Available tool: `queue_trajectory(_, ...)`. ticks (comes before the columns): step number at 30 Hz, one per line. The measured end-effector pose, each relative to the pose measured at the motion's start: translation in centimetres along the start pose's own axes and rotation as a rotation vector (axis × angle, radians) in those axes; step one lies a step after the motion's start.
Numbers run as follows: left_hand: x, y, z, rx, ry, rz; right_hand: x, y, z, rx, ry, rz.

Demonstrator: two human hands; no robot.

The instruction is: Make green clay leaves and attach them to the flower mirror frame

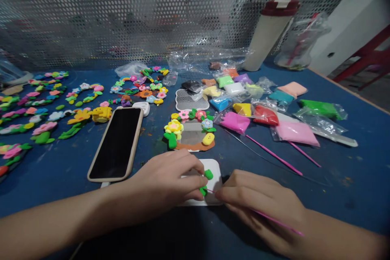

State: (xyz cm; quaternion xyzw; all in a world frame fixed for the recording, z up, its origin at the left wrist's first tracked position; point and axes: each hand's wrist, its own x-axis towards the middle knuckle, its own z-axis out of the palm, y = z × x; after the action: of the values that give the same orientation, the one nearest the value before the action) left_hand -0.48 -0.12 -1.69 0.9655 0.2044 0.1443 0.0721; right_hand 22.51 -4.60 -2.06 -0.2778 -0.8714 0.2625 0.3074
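My right hand [262, 207] grips a thin pink clay modelling tool [280, 223], its narrow tip reaching left to a small piece of green clay [203, 191]. The thumb and fingers of my left hand [179, 176] close around that piece, partly covering it. Under both lies a small white board [215, 166], and a second green clay lump [209, 174] rests on it just beyond. Behind the board is a frame decorated with clay flowers [173, 128], with a brown strip along its near edge and a yellow smiling piece at its right.
A phone [117, 144] lies left, with finished clay decorations [81, 115] beyond it. Bagged coloured clay [234, 122] spreads to the back right, near another pink tool [274, 154]. A tall bottle [268, 36] stands before a perforated metal screen [137, 16].
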Motion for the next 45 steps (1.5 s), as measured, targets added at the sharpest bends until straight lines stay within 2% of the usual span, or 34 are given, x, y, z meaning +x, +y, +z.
queue_trajectory(6, 0.0, 0.0, -0.2, -0.019, -0.028, -0.016, -0.1, 0.2, 0.2, 0.027, -0.016, 0.001)
queue_trajectory(11, -0.1, 0.1, -0.4, -0.033, -0.044, -0.015, 0.4, -0.5, -0.3, -0.026, 0.028, 0.03)
queue_trajectory(14, -0.1, 0.1, -0.4, -0.044, -0.037, -0.021, 0.6, -0.7, -0.4, -0.05, 0.042, 0.068)
queue_trajectory(21, -0.2, -0.2, -0.2, -0.043, 0.028, -0.008, 0.6, -0.2, 0.0, -0.046, 0.024, 0.05)
queue_trajectory(30, 0.2, 0.3, -0.7, -0.052, 0.012, -0.022, 0.5, 0.1, 0.4, -0.015, 0.017, 0.054)
queue_trajectory(36, 0.2, 0.2, -0.5, -0.05, 0.005, -0.029, 0.7, -0.8, -0.5, -0.046, 0.04, 0.114)
queue_trajectory(42, 0.1, 0.1, -0.3, -0.021, 0.059, -0.071, 1.0, -1.4, -1.3, -0.082, 0.044, 0.141)
queue_trajectory(45, 0.1, 0.0, -0.3, -0.041, 0.033, -0.095, 1.0, -1.3, -1.2, -0.09, 0.044, 0.139)
